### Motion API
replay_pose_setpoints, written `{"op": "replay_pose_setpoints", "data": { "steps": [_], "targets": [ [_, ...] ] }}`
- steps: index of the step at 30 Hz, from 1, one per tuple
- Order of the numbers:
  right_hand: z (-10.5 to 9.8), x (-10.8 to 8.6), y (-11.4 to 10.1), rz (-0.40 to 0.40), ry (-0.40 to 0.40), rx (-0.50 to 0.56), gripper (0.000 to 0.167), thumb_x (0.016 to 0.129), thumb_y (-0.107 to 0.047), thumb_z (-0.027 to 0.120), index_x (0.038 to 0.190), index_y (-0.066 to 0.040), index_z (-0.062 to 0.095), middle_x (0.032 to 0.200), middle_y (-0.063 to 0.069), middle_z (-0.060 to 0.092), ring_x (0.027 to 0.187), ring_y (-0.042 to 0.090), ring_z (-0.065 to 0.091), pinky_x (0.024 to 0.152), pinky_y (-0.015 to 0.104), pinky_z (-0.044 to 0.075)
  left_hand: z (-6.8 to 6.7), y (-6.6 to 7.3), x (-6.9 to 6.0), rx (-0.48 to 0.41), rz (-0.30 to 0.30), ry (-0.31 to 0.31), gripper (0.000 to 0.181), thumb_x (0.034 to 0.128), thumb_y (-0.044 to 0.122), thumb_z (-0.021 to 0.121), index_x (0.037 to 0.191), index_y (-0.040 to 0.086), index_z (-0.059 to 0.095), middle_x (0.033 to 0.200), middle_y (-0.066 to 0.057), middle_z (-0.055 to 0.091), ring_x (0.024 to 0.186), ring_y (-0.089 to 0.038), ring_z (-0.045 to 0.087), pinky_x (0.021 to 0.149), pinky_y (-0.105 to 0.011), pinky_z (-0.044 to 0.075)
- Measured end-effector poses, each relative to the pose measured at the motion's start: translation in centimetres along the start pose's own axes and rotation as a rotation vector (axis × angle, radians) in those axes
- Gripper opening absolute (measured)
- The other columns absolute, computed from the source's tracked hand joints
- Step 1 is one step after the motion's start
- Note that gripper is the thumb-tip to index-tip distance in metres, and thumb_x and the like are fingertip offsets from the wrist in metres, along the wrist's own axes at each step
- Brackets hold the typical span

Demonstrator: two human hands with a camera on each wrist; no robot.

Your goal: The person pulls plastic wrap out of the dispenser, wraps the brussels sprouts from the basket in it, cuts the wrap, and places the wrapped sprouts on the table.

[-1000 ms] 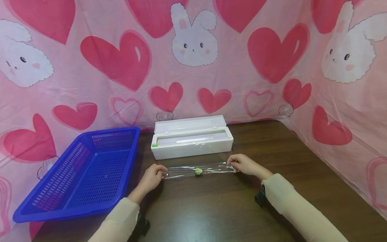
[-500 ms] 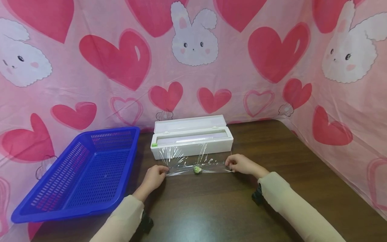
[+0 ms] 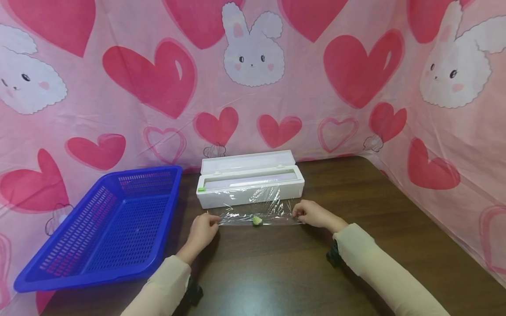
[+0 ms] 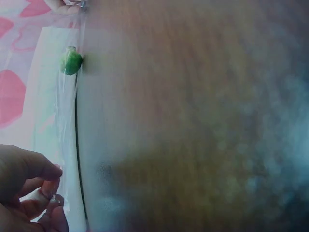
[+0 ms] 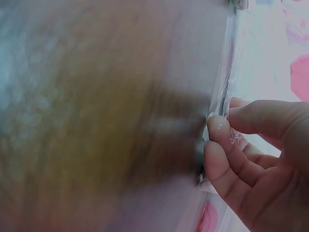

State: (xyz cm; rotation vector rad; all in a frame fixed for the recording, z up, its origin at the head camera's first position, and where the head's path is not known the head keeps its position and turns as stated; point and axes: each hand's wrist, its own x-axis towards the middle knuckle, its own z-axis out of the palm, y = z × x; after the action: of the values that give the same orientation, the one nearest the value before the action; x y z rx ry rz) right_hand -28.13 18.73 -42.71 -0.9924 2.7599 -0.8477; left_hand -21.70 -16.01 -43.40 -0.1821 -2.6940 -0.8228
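Note:
A clear strip of plastic wrap [image 3: 237, 219] runs from the white wrap dispenser box [image 3: 251, 196], whose lid stands raised. My left hand [image 3: 203, 229] pinches the wrap's left corner between thumb and fingers. At the opposite corner, my right hand [image 3: 316, 214] pinches the film too; its thumb and fingertips show against the wrap in the right wrist view. Midway between the hands is a small round green vegetable [image 3: 257, 220] resembling a Brussels sprout, in the gathered front part of the film. The left wrist view shows this sprout-like vegetable [image 4: 71, 62] with a pale stem end.
A blue perforated plastic basket [image 3: 118, 232] stands on the left of the dark wooden table [image 3: 261, 267]. A green slider [image 3: 202, 189] sits at the box's left end. Behind everything hangs a pink cloth [image 3: 166, 79] with hearts and rabbits.
Both hands have shifted slightly inward. The film between box and hands now shows more wrinkles and glare. The green vegetable has turned and moved slightly toward the box.

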Motion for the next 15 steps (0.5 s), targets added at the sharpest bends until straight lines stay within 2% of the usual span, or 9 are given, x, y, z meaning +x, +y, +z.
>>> {"op": "replay_pose_setpoints", "data": {
  "steps": [4, 9, 12, 15],
  "targets": [
    [0.02, 0.04, -0.12, 0.041, -0.018, 0.023, 0.018, 0.076, 0.011, 0.059, 0.084, -0.004, 0.065, 0.073, 0.000, 0.050, 0.068, 0.014, 0.045, 0.063, 0.030, 0.041, -0.04, 0.17, -0.08, -0.022, 0.025, 0.049, 0.020, 0.0694, -0.005, 0.062, 0.085, 0.002, 0.073, 0.078, -0.009, 0.067, 0.068, -0.023, 0.059, 0.058, -0.037, 0.044],
    [0.00, 0.07, -0.23, 0.072, -0.027, 0.029, 0.017, 0.078, 0.010, 0.059, 0.086, -0.004, 0.065, 0.076, 0.002, 0.053, 0.069, 0.015, 0.046, 0.062, 0.030, 0.041, 0.02, 0.01, -0.09, -0.028, 0.044, 0.081, 0.020, 0.0701, -0.005, 0.061, 0.086, 0.000, 0.073, 0.078, -0.011, 0.066, 0.069, -0.026, 0.059, 0.065, -0.039, 0.042],
    [-0.09, 0.03, -0.25, 0.081, -0.027, 0.022, 0.017, 0.078, 0.009, 0.058, 0.086, -0.004, 0.065, 0.078, 0.002, 0.054, 0.069, 0.015, 0.046, 0.062, 0.030, 0.041, 0.10, -0.19, -0.01, -0.049, 0.002, 0.063, 0.021, 0.0713, -0.004, 0.060, 0.087, 0.002, 0.073, 0.079, -0.010, 0.066, 0.068, -0.024, 0.056, 0.065, -0.037, 0.042],
    [-0.16, -0.03, -0.24, 0.081, -0.030, 0.024, 0.017, 0.079, 0.010, 0.058, 0.087, -0.004, 0.065, 0.076, 0.001, 0.054, 0.068, 0.015, 0.046, 0.061, 0.030, 0.040, 0.12, -0.51, 0.02, -0.085, -0.068, 0.001, 0.021, 0.0738, -0.003, 0.058, 0.088, 0.003, 0.073, 0.080, -0.008, 0.067, 0.068, -0.021, 0.052, 0.062, -0.034, 0.042]
  ]
}}
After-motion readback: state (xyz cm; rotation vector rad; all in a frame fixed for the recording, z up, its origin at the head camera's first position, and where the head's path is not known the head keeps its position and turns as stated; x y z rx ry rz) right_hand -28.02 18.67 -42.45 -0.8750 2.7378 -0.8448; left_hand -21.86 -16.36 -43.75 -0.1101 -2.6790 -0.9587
